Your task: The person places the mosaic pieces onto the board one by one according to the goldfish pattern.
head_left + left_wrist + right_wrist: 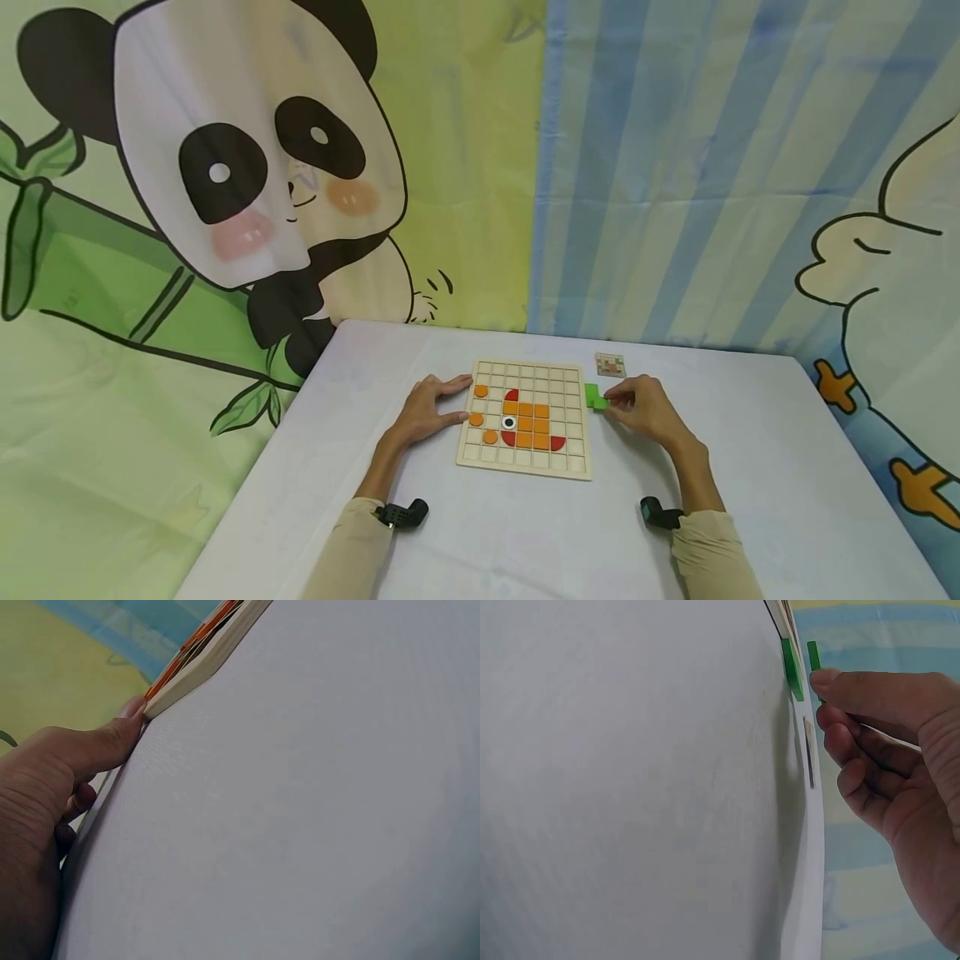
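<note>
A square wooden grid board lies on the table with a fish-like figure of orange square tiles, red quarter-round tiles and an eye tile. Three orange discs sit in its left part. My left hand touches the board's left edge with thumb and forefinger spread apart; its thumb meets the rim in the left wrist view. Beyond the right edge, my right hand pinches a small green tile between thumb and forefinger, held above the table. Another green tile lies beside the board.
A small picture card with a grid pattern lies behind my right hand. The table has a white cover. Behind it hangs a printed cloth with a panda and blue stripes.
</note>
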Action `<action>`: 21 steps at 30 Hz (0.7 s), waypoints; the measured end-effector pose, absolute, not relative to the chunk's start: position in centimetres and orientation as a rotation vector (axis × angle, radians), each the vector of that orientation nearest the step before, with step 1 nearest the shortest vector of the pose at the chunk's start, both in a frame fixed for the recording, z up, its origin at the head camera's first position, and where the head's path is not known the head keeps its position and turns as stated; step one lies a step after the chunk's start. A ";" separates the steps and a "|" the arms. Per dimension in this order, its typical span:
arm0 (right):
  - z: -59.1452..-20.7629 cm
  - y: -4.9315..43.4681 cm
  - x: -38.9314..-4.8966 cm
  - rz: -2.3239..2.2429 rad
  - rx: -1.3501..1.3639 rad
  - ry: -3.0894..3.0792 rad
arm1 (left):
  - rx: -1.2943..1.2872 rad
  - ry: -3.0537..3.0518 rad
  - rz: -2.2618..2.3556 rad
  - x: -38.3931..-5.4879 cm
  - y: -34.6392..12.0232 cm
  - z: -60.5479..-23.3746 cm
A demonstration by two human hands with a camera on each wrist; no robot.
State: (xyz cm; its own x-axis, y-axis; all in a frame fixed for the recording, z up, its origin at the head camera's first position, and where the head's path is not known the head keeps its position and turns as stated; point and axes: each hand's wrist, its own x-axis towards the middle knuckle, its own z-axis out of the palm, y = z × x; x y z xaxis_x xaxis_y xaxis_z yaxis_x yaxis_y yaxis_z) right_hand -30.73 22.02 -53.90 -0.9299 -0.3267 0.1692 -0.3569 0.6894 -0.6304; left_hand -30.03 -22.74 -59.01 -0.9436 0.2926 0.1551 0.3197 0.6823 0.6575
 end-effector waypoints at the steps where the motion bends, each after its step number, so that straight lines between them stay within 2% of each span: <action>1: -53.9 21.9 -30.8 1.078 0.583 -2.847 | -0.516 -2.845 -1.126 -30.0 -22.6 -59.0; 21: -54.5 19.3 -31.9 1.081 0.713 -2.804 | -0.519 -2.842 -1.104 -30.0 -22.7 -59.1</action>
